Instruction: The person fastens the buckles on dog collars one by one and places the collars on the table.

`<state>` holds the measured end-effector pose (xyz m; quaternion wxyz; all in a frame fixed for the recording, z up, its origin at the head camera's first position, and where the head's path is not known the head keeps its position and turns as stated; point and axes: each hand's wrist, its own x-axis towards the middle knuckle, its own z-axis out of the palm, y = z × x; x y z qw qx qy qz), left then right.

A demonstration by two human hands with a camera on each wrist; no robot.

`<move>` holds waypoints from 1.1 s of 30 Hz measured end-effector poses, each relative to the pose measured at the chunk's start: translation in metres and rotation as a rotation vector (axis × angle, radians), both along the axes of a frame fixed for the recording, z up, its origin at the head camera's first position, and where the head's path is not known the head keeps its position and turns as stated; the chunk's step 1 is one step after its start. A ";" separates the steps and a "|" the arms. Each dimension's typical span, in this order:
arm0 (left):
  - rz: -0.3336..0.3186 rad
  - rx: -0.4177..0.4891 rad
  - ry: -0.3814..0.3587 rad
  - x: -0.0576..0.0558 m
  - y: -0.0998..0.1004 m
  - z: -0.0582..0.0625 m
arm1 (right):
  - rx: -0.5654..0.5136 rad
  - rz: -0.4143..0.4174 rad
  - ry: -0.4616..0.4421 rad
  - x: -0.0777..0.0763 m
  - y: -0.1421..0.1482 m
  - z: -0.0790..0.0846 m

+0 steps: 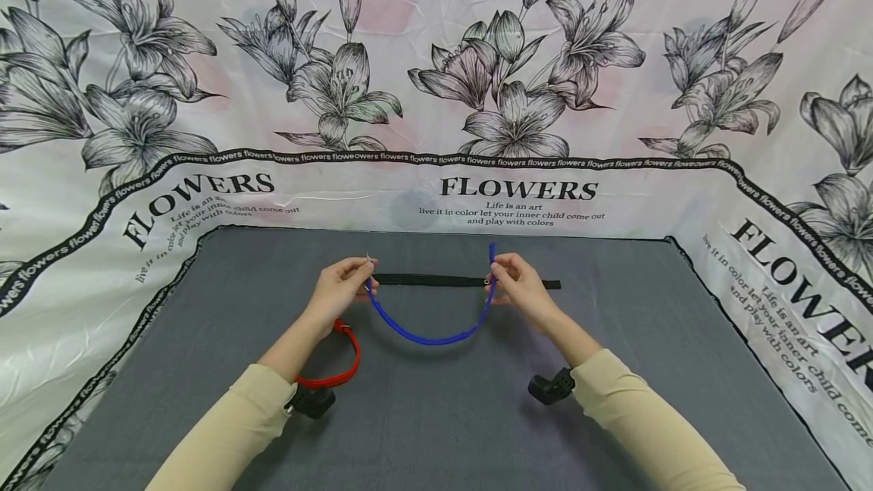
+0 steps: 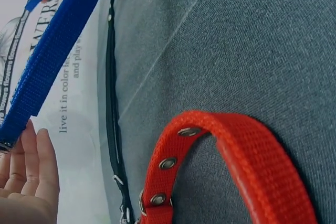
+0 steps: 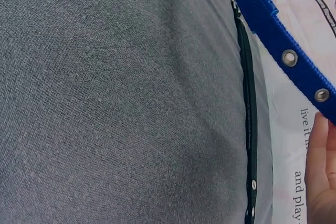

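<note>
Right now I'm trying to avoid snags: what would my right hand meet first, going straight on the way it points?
Beyond the blue strap it holds, your right hand would probably meet the printed cloth first; the black strap seems to lie lower, though depth is unclear.

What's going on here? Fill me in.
A person's left hand pinches the buckle end of a blue collar and the right hand pinches the eyelet end, the middle sagging in a curve. On the gray cloth, a red collar lies curved, and a black collar lies nearly straight, farther off.
</note>
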<state>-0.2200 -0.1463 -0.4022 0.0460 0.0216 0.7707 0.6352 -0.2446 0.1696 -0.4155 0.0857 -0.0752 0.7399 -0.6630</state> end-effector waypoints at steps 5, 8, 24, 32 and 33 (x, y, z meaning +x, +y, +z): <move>0.000 0.013 -0.030 0.005 0.006 0.010 | 0.071 0.074 0.007 0.003 -0.003 0.000; 0.000 0.029 -0.048 0.005 0.008 0.010 | 0.098 0.119 0.010 0.005 -0.004 0.000; 0.003 0.026 -0.022 -0.002 0.021 -0.002 | 0.129 0.162 0.038 0.005 -0.010 -0.001; -0.015 0.028 -0.019 -0.004 0.029 -0.002 | 0.154 0.186 0.035 0.007 -0.015 0.001; -0.018 0.026 -0.017 -0.004 0.030 -0.002 | 0.156 0.191 0.033 0.007 -0.016 0.001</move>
